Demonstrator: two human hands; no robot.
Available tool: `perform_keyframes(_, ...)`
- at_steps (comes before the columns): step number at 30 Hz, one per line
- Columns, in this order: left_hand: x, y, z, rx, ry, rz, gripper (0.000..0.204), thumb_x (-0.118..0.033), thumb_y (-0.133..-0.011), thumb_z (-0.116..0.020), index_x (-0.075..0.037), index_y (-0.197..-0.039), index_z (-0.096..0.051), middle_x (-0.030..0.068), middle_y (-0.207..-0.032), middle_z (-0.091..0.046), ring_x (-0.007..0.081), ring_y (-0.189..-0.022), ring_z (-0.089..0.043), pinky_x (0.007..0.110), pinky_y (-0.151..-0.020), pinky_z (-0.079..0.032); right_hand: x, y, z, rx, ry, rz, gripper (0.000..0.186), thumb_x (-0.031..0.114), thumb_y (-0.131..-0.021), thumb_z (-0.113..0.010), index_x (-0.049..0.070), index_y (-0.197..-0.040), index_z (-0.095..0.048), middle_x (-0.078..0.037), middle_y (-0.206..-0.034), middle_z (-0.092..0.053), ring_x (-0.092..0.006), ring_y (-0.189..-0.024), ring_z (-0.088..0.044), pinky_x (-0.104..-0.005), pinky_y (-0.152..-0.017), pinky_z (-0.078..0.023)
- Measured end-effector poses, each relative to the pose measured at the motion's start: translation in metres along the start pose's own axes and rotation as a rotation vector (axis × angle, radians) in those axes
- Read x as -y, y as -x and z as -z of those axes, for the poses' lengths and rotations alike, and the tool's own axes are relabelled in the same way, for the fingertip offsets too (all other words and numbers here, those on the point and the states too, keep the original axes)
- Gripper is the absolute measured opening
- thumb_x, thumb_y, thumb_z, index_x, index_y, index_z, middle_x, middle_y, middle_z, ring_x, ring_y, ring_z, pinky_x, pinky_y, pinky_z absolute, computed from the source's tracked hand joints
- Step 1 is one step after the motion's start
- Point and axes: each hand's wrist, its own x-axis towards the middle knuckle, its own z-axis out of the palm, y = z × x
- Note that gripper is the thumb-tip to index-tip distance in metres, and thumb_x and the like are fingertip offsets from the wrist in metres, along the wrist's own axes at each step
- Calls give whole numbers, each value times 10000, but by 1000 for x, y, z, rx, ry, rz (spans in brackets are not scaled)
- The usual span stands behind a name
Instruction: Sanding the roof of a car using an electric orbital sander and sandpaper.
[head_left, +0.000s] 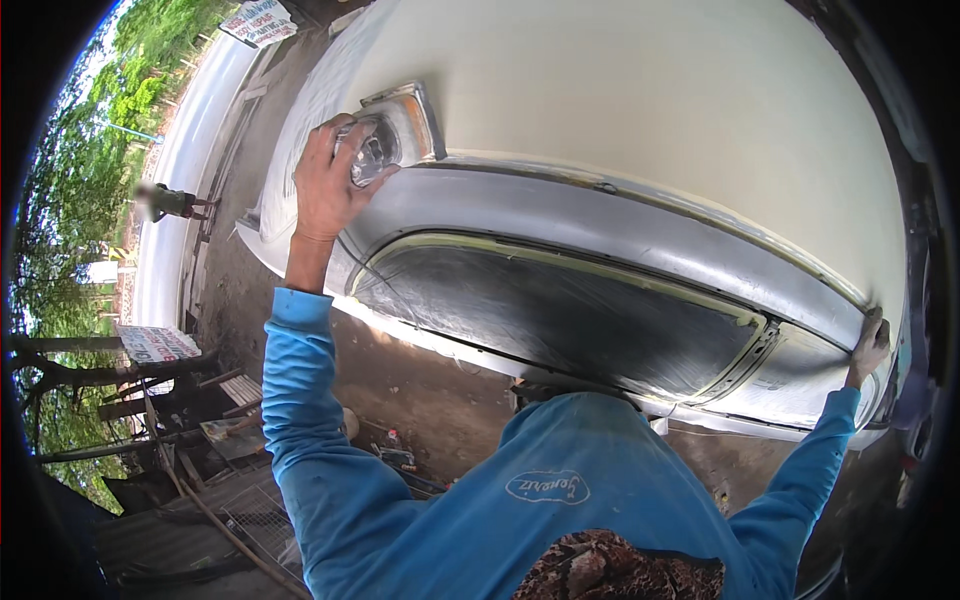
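Observation:
A broad cream-white vehicle roof [640,110] fills the upper part of the view. At its left end my left hand [335,185] is curled round a palm-sized sander [375,150] with a round, shiny body. The sander's flat rectangular pad [420,110] lies against the roof surface, and a thin dark hose or cord [375,270] runs down from near my hand over the window. Far to the right, my right hand [870,348] is closed over the roof's edge; its fingers are partly foreshortened. Between my hands runs the grey side rail [600,215].
Below the rail is a dusty dark window [540,310] with pale yellow tape round it. A person [175,202] stands by the road [170,255] on the left. Painted signs [158,343], wooden poles and scrap [250,500] lie at the lower left. Bare ground [420,380] shows beneath the vehicle.

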Motion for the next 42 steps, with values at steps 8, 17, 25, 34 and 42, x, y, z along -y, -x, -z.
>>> perform_keyframes(8,24,13,-6,-33,7,5,641,-241,-640,-901,-79,-1177,-593,144,-1171,-599,345,-1058,-596,426,-858,-520,-9,-5,3,42,24,-35,551,509,-991,-506,-7,-981,-699,-158,-829,-683,-236,-746,-595,-383,-716,-471)
perform_keyframes(17,-68,-20,-1,-73,14,-140,657,-232,-583,-880,-175,-1180,-612,94,-1179,-578,287,-977,-598,381,-727,-518,-12,-12,-7,52,-69,32,496,456,-1003,-518,-10,-990,-686,-133,-751,-605,-219,-693,-505,-378,-702,-448)
perform_keyframes(25,-84,-19,-15,-155,18,-170,607,-162,-605,-778,-259,-1189,-644,54,-1222,-556,245,-1066,-553,363,-798,-493,-34,-2,-3,-20,-189,126,454,389,-1029,-528,-39,-992,-677,-95,-832,-678,-150,-739,-578,-314,-685,-481)
perform_keyframes(34,11,16,0,-20,16,7,618,-241,-627,-852,-156,-1198,-631,84,-1205,-573,295,-1051,-563,410,-826,-522,-24,-13,-4,19,-6,63,493,449,-1013,-525,-12,-967,-692,-127,-806,-672,-193,-706,-564,-350,-680,-468)
perform_keyframes(42,76,39,-3,-59,-13,44,635,-287,-672,-871,-110,-1218,-598,110,-1210,-575,330,-1060,-571,421,-865,-526,-19,-8,-2,5,-25,70,563,505,-994,-515,-27,-982,-698,-155,-807,-676,-228,-690,-563,-389,-670,-454)
